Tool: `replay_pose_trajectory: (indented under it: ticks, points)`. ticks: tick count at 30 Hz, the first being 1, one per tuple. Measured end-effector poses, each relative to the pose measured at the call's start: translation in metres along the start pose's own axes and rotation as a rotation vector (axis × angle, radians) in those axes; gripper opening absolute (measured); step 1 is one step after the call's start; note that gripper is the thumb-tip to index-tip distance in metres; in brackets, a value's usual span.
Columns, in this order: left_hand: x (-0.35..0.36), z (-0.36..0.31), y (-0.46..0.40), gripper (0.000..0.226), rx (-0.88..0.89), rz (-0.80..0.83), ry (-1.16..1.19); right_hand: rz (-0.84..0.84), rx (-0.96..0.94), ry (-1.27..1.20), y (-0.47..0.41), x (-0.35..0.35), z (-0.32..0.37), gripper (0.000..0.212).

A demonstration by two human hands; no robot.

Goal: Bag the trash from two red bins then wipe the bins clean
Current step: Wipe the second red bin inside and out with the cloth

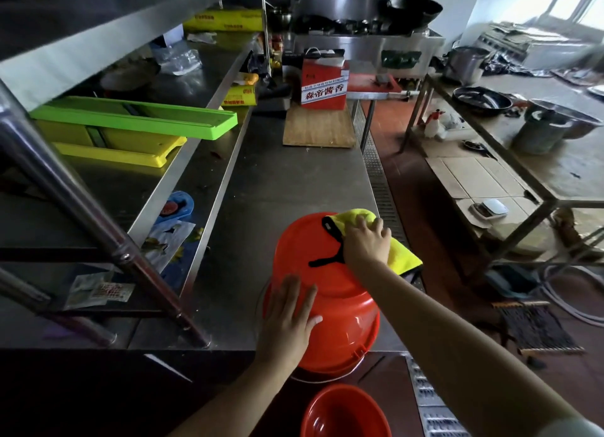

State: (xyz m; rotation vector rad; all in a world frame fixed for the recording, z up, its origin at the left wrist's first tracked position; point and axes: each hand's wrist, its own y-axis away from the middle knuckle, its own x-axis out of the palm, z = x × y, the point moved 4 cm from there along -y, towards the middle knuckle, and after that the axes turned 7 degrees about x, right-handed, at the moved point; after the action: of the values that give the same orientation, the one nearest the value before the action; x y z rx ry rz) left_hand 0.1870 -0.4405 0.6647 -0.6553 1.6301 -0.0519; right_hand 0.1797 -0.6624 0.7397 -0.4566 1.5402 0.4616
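The right hand [366, 242] lies flat on a yellow cloth [395, 250], fingers slightly spread and pressing it onto the upturned base of a red bin [313, 273]. The cloth has a black edge and drapes over the bin's far right side. The left hand [289, 319] rests on the bin's near left wall, fingers straight and close together, palm against the plastic. This bin stands upside down at the near edge of a steel counter [277, 181]. A second red bin [343, 413] sits below it, nearer the person, mouth up. Farther along the counter lie a wooden board [318, 127] and a red carton [323, 83].
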Motion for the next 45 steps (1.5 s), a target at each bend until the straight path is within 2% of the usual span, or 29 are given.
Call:
replay_pose_trajectory:
  ticks: [4,7,9,12,15,21,24,28,31,35,38,40,43,45]
  points:
    - [0.001,-0.026,-0.012,0.072,-0.080,0.021,0.007,0.041,-0.200,-0.087,0.028,0.010,0.053,0.035]
    - [0.000,-0.020,-0.010,0.070,-0.059,0.003,0.000,0.041,-0.306,-0.086,0.027,0.010,0.057,0.040]
    - [0.002,-0.015,-0.008,0.066,-0.019,0.013,-0.002,0.032,-0.273,-0.029,0.016,0.010,0.030,0.040]
    - [0.006,-0.011,-0.008,0.064,0.003,0.056,0.042,0.004,-0.078,0.020,-0.002,0.008,-0.029,0.039]
    - [0.009,-0.008,-0.010,0.065,0.017,0.104,0.068,-0.007,0.024,0.003,-0.001,0.008,-0.037,0.039]
    - [0.009,-0.001,-0.004,0.080,0.041,0.182,0.069,0.032,-0.262,-0.075,0.051,0.020,0.045,0.043]
    - [0.005,0.002,-0.001,0.077,0.042,0.206,0.033,0.048,-0.352,-0.027,0.043,0.016,0.031,0.042]
    - [0.000,0.001,-0.008,0.071,0.065,0.249,0.023,0.029,-0.146,-0.010,0.013,0.003,-0.046,0.039]
    - [-0.005,0.004,-0.008,0.070,0.088,0.264,0.083,0.024,-0.067,0.006,0.017,-0.001,-0.051,0.037]
    - [-0.010,0.012,-0.008,0.072,0.133,0.298,0.159,0.053,-0.264,-0.024,0.056,0.013,0.004,0.044]
    - [-0.014,0.023,-0.009,0.070,0.199,0.279,0.104,0.076,-0.411,-0.027,0.062,0.013,0.007,0.047]
    - [-0.014,0.027,-0.010,0.067,0.227,0.270,0.041,0.073,-0.367,0.016,0.053,0.011,-0.016,0.045]
    - [-0.008,0.025,-0.013,0.069,0.238,0.296,0.038,0.058,-0.133,0.036,0.037,0.003,-0.056,0.041]
    - [-0.007,0.023,-0.013,0.072,0.220,0.283,0.058,0.053,-0.091,0.043,0.044,0.000,-0.052,0.040]
